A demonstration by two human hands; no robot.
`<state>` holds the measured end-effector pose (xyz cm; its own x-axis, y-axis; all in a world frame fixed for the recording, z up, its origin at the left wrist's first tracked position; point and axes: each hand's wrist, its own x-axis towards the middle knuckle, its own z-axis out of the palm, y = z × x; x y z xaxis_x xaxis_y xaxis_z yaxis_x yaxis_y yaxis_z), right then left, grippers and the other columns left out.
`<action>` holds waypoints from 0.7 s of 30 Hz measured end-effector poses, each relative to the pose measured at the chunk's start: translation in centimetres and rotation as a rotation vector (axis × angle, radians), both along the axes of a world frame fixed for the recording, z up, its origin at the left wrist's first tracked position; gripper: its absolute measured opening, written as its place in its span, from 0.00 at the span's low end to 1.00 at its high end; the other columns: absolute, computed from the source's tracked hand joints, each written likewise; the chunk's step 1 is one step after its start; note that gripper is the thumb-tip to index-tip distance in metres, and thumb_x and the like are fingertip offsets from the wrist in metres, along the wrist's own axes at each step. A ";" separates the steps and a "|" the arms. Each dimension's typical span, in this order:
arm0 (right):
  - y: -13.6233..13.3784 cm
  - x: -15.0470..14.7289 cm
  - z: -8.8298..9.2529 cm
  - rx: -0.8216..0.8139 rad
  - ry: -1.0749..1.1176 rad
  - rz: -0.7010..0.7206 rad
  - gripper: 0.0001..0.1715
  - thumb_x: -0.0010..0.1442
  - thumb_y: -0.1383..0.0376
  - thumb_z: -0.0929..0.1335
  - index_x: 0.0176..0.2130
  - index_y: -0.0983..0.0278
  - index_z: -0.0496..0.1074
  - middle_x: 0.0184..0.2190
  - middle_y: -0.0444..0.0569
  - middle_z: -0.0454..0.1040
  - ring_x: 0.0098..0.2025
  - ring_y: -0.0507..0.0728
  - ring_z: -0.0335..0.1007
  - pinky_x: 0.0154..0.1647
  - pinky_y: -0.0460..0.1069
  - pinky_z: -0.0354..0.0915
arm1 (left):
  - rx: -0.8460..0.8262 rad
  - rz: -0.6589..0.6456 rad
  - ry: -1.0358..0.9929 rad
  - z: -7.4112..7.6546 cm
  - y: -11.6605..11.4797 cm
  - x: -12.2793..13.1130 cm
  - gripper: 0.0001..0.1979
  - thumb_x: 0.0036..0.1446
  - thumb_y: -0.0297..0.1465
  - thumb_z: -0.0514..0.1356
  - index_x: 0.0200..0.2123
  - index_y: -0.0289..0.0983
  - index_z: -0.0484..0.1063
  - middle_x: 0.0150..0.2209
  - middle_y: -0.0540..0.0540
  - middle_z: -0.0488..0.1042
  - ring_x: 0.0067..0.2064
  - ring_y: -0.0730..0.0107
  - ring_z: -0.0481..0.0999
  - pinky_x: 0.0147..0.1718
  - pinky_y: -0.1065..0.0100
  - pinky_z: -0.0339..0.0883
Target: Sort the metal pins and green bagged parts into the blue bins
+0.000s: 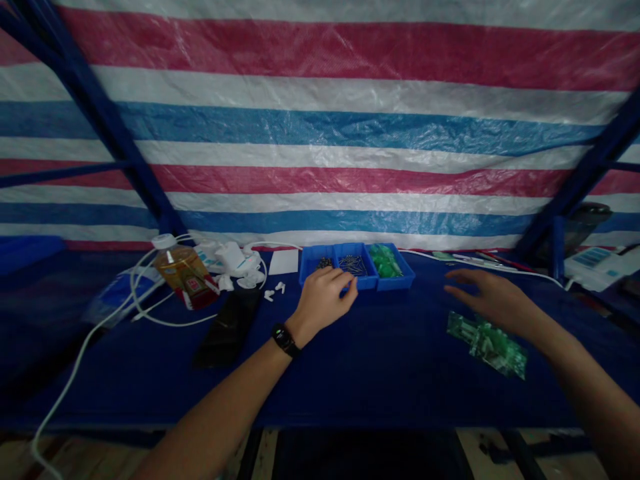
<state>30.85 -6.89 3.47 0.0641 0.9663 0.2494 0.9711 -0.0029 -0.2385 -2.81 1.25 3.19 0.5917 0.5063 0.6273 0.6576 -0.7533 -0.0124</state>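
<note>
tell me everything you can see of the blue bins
The blue bins look like plastic: three open compartments in a row, upright on the dark blue table. From left to right they hold small brownish bits, thin metal pins and green pieces. The left hand hides part of the left one; whether it touches is unclear.

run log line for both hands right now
left hand: nearest blue rectangular plastic bins | right hand: open, nearest clear plastic packets with green contents
</note>
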 end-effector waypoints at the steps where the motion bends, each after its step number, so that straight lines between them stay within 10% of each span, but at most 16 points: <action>1: -1.7 0.5 -1.5 -0.021 -0.050 0.042 0.30 0.63 0.48 0.64 0.56 0.61 0.74 0.49 0.58 0.79 0.50 0.69 0.76 0.52 0.60 0.68 | 0.020 -0.098 0.021 0.1 -0.9 0.5 0.16 0.69 0.30 0.51 0.30 0.38 0.74 0.28 0.47 0.76 0.33 0.68 0.74 0.36 0.64 0.63; 5: -6.6 0.7 -6.7 -0.026 -0.205 0.079 0.27 0.65 0.54 0.60 0.60 0.53 0.71 0.59 0.57 0.73 0.57 0.72 0.70 0.55 0.69 0.64 | 0.248 -0.607 0.252 0.9 -4.9 3.7 0.09 0.66 0.31 0.55 0.39 0.39 0.76 0.27 0.48 0.74 0.29 0.66 0.71 0.29 0.63 0.58; 9: -7.3 -0.3 -7.1 0.017 -0.282 0.103 0.27 0.62 0.64 0.60 0.57 0.54 0.73 0.57 0.56 0.75 0.60 0.71 0.68 0.67 0.75 0.41 | 0.376 -0.777 0.403 3.0 -8.1 6.7 0.12 0.65 0.24 0.55 0.39 0.42 0.77 0.29 0.46 0.77 0.29 0.68 0.74 0.27 0.64 0.59; 16: -5.0 -0.7 -6.1 0.070 -0.036 0.158 0.22 0.62 0.61 0.61 0.51 0.53 0.75 0.53 0.56 0.77 0.56 0.69 0.72 0.61 0.63 0.63 | 0.362 -0.783 0.656 7.4 -11.2 7.9 0.29 0.69 0.22 0.43 0.44 0.57 0.79 0.45 0.55 0.82 0.44 0.74 0.81 0.37 0.63 0.71; 21: -3.4 -1.0 -6.2 0.249 0.008 0.205 0.19 0.67 0.58 0.61 0.50 0.59 0.75 0.48 0.58 0.78 0.51 0.66 0.73 0.55 0.59 0.69 | 0.437 -0.518 0.649 3.9 -14.3 9.7 0.20 0.70 0.36 0.47 0.42 0.62 0.78 0.40 0.49 0.80 0.40 0.66 0.80 0.23 0.58 0.66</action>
